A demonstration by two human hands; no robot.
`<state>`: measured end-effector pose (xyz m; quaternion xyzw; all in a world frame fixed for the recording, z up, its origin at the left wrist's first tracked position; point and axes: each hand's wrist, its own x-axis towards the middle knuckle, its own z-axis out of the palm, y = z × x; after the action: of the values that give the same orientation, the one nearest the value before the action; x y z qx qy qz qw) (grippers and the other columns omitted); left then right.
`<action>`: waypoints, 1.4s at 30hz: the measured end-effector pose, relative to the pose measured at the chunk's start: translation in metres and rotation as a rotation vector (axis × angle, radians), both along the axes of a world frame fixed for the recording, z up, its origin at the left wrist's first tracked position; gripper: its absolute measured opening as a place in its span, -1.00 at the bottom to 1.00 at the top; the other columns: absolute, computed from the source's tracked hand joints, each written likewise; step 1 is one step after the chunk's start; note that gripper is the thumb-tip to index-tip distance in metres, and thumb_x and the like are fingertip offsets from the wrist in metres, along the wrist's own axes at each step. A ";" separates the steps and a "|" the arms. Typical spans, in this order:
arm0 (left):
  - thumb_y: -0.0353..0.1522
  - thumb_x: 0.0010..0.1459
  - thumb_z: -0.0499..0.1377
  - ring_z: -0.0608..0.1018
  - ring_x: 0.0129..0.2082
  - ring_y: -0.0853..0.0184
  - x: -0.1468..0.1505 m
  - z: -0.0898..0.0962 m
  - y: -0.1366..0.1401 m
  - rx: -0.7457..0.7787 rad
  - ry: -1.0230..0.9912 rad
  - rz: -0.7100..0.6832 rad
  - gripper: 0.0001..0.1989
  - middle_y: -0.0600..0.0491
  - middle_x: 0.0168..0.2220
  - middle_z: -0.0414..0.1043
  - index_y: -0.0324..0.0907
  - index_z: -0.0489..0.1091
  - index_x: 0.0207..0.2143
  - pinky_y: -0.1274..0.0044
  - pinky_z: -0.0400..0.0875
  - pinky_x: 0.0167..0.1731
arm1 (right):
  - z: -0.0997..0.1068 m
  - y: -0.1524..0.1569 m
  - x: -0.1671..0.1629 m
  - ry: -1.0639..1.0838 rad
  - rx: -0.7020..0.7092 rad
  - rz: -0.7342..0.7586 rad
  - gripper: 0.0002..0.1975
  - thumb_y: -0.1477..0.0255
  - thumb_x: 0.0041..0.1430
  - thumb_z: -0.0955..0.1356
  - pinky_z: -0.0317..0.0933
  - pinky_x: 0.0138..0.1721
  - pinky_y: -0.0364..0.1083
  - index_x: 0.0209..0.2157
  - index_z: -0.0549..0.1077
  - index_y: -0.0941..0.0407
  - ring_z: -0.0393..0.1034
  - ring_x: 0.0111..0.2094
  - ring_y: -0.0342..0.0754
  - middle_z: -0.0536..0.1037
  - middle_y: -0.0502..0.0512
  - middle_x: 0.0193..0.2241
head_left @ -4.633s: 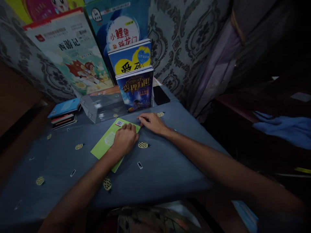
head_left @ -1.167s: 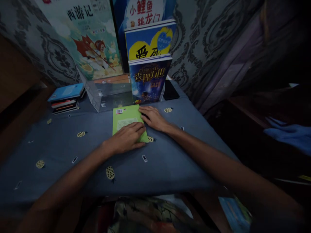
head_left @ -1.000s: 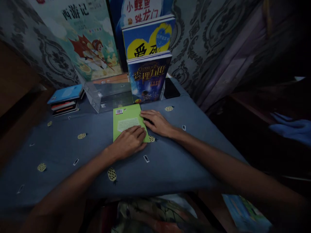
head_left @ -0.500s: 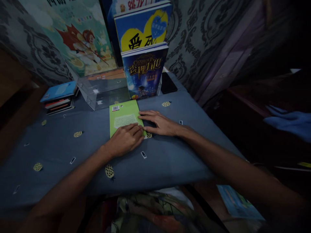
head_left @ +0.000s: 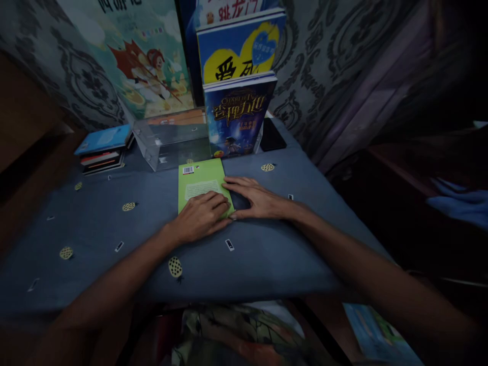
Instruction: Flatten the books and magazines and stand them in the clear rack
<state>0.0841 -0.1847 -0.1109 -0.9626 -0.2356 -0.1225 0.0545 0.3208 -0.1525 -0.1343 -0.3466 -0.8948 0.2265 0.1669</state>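
A green book (head_left: 204,175) lies on the cloth-covered table with its back cover up, showing a barcode and a pale text panel. My left hand (head_left: 202,216) rests across its lower part, fingers laid over the cover towards the lower right corner and nothing held. At the book's right edge is my right hand (head_left: 259,198), its fingertips touching the edge and its thumb spread away near the lower right corner. The left hand hides the lower part of the cover.
Behind the book stands a clear acrylic rack (head_left: 171,152). It holds a dark blue book (head_left: 240,122), a blue and yellow book (head_left: 240,48) and a large picture book (head_left: 152,66). A book stack (head_left: 102,150) lies left, a black phone (head_left: 272,134) right.
The whole view has shifted, so things appear slightly further right. My right thumb has spread further from the fingers. The left hand still rests on the green book.
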 end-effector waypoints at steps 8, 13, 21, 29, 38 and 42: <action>-0.19 0.42 -0.01 0.49 0.06 0.14 0.002 -0.009 0.001 -0.026 -0.065 -0.026 -0.64 -0.15 0.04 0.44 -0.25 0.37 0.04 0.28 0.42 0.08 | -0.008 0.002 0.002 0.025 0.012 0.015 -0.08 -0.14 0.10 0.38 -0.03 0.33 0.32 0.36 0.18 0.04 0.03 0.37 0.32 0.16 0.28 0.38; -0.14 0.42 -0.02 0.43 0.18 0.12 -0.002 -0.014 0.003 -0.080 -0.071 -0.025 -0.57 -0.17 0.16 0.39 -0.23 0.33 0.14 0.25 0.32 0.20 | -0.007 0.001 0.002 0.015 0.007 0.018 -0.08 -0.14 0.11 0.38 -0.02 0.33 0.30 0.36 0.18 0.04 0.02 0.38 0.30 0.16 0.28 0.38; -0.04 0.41 -0.06 0.26 0.35 0.12 -0.020 -0.007 0.006 -0.252 -0.016 -0.013 -0.42 -0.16 0.33 0.23 -0.18 0.19 0.31 0.21 0.12 0.33 | -0.006 0.001 0.001 -0.015 0.006 0.010 -0.07 -0.14 0.10 0.38 -0.03 0.33 0.31 0.37 0.17 0.04 0.02 0.38 0.30 0.14 0.28 0.39; -0.14 0.43 -0.06 0.30 0.32 0.12 -0.058 -0.011 0.029 -0.283 -0.129 0.248 -0.51 -0.15 0.30 0.27 -0.19 0.26 0.26 0.18 0.17 0.31 | -0.005 0.001 0.001 -0.029 -0.013 0.014 -0.04 -0.19 0.08 0.36 -0.06 0.33 0.33 0.38 0.14 0.00 -0.04 0.40 0.33 0.08 0.24 0.42; -0.24 0.32 0.06 0.35 0.27 0.04 -0.063 -0.026 0.036 -0.255 -0.331 0.644 -0.54 -0.18 0.25 0.30 -0.21 0.27 0.21 0.15 0.22 0.27 | -0.003 0.000 0.001 -0.035 -0.007 0.016 -0.03 -0.20 0.07 0.36 -0.06 0.34 0.34 0.38 0.15 0.02 -0.05 0.40 0.34 0.07 0.24 0.42; -0.25 0.25 0.12 0.43 0.19 0.02 -0.061 -0.022 0.036 -0.447 -0.558 0.607 -0.49 -0.19 0.16 0.41 -0.24 0.26 0.21 0.13 0.24 0.24 | -0.001 0.000 0.000 -0.026 -0.022 0.009 -0.05 -0.18 0.05 0.39 -0.04 0.34 0.32 0.37 0.18 -0.02 -0.02 0.39 0.34 0.10 0.20 0.41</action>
<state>0.0230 -0.1486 -0.1329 -0.7684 -0.5330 -0.3014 -0.1861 0.3211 -0.1528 -0.1355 -0.3474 -0.8959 0.2326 0.1503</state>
